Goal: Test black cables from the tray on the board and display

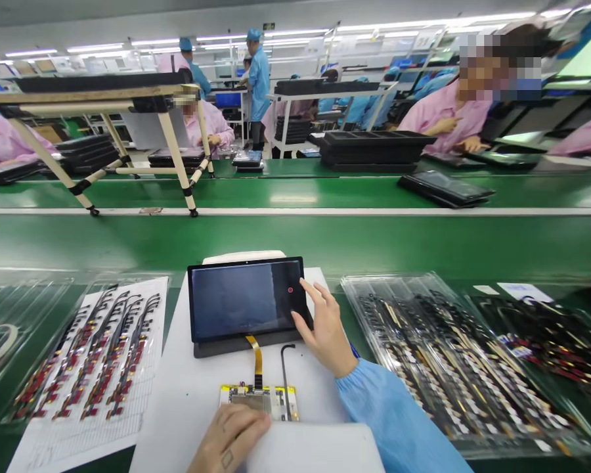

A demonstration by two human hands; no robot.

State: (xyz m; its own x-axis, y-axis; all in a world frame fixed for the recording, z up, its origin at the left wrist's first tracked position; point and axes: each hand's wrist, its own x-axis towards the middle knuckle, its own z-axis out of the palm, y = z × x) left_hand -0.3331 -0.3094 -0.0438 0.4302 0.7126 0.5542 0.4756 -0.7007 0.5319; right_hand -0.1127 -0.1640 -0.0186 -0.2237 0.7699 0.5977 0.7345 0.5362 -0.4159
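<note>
A dark tablet display (246, 300) lies lit on a black pad, with a small red dot near its right side. My right hand (326, 332) hovers at its right edge, fingers spread, and the index fingertip sits at or just above the glass near the dot. A gold flex ribbon cable (255, 358) runs from the display's lower edge down to a small circuit board (259, 402) with a metal shield. My left hand (228, 437) lies on that board's lower left and hides part of it. A thin black cable (285, 378) lies just right of the ribbon.
A white work mat (177, 394) lies under everything. Clear trays of flex cables stand on both sides: left (86, 355), right (453, 361). Beyond lies a green conveyor (295, 243), with a wood-framed rack (103, 98), black trays (374, 148) and co-workers in pink and blue smocks (448, 112).
</note>
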